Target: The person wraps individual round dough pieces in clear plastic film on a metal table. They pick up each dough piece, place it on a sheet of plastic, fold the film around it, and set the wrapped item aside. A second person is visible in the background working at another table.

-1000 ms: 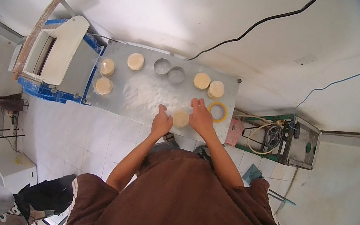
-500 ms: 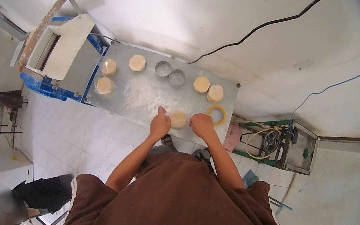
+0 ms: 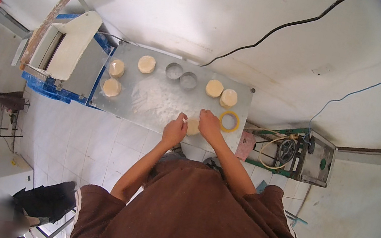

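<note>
Near the front edge of the metal table lies a round stack of pale dough wrappers (image 3: 192, 128), partly covered by my hands. My left hand (image 3: 175, 130) is at its left side, fingers pinched, with a small whitish bit showing at the fingertips that is too small to name. On the other side my right hand (image 3: 209, 124) is closed over the stack's right edge; whatever its fingers hold is hidden. A yellow-rimmed roll of tape (image 3: 229, 121) lies just right of my right hand. White flour (image 3: 156, 98) is spread over the table left of the stack.
More dough stacks (image 3: 147, 64) stand along the table's left and back right (image 3: 214, 88). Two metal ring cutters (image 3: 174, 71) sit at the back middle. A blue and white roller machine (image 3: 68, 55) adjoins the left end; a green-framed machine (image 3: 290, 152) stands at right.
Both hands have come closer together over the dough stack. My right hand moved left and away from me, and my left hand shifted right. The view tilted slightly.
</note>
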Available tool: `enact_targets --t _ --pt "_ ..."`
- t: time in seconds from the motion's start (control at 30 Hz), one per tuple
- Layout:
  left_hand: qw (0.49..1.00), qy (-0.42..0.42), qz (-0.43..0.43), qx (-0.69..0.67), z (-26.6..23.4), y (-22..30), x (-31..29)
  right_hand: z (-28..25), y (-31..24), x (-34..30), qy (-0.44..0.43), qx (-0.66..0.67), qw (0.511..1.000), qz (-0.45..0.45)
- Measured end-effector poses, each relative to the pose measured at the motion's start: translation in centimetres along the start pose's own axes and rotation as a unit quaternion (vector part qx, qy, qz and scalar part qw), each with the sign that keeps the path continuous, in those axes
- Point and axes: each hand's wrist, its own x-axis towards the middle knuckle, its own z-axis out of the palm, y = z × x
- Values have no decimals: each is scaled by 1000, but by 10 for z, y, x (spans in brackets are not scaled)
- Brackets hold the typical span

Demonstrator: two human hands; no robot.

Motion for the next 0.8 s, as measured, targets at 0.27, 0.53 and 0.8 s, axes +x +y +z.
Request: enact_targets --t 0.27,0.53,0.8 --pt "999 -15 -30 -20 -7 -9 -1 16 25 -23 -45 -21 998 42" --pt "998 15 -24 -58 -16 -3 5 3 13 -16 15 21 998 48" --pt "997 43 -27 -66 -28 -9 16 -8 -3 -5 55 69 996 34"
